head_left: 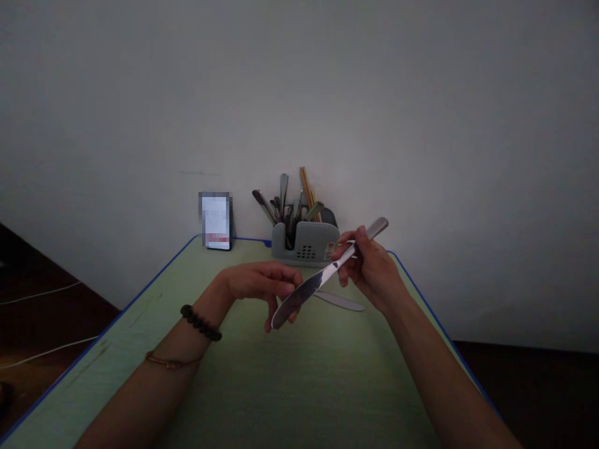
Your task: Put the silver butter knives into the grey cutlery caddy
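Note:
My right hand [369, 268] is closed round the handle of a silver table knife [322, 279], held above the green table [281, 386] with its blade slanting down to the left. My left hand [262, 284] hovers just left of the blade, fingers curled downward and loosely apart, fingertips close to the blade tip; I cannot tell whether they touch it. A second knife [339, 302] lies flat on the table under my right hand.
A grey cutlery holder [306, 244] with several utensils and chopsticks stands at the table's far edge by the white wall. A small blurred card [216, 221] leans on the wall left of it. White cables [42, 355] run over the dark floor at left.

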{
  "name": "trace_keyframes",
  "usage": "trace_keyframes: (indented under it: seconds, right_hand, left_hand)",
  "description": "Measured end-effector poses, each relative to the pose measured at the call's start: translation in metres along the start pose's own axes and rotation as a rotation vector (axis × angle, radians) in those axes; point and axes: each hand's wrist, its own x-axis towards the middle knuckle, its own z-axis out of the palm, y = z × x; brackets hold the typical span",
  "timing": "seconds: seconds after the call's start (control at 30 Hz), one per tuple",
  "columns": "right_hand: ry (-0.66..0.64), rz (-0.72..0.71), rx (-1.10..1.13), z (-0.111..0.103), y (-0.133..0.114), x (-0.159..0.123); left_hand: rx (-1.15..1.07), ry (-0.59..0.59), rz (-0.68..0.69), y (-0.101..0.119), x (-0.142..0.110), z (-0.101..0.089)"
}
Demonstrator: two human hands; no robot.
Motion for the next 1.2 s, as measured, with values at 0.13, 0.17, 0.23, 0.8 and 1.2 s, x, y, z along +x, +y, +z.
trace_keyframes:
  seconds: [0.13,0.17,0.23,0.8,1.2]
  right_hand:
    - [-0.004,0.014,0.008,-0.003,0.001,0.001]
    - [-0.009,0.018,0.01,-0.003,0.002,0.002]
    - [-0.021,0.025,0.016,-0.003,0.002,0.002]
    - [-0.026,0.005,0.035,-0.002,0.005,0.002]
    - [0.031,0.001,0.018,-0.001,0.002,0.002]
  left_hand:
    - [-0.007,0.002,-0.004,0.0,0.0,-0.001]
    - [0.0,-0.005,-0.009,0.001,-0.001,-0.001]
    - [0.012,-0.027,-0.014,0.003,-0.003,-0.002]
    - [0.026,0.006,-0.002,0.004,-0.012,-0.008]
    - [0.015,0.024,0.023,0.002,-0.015,-0.012]
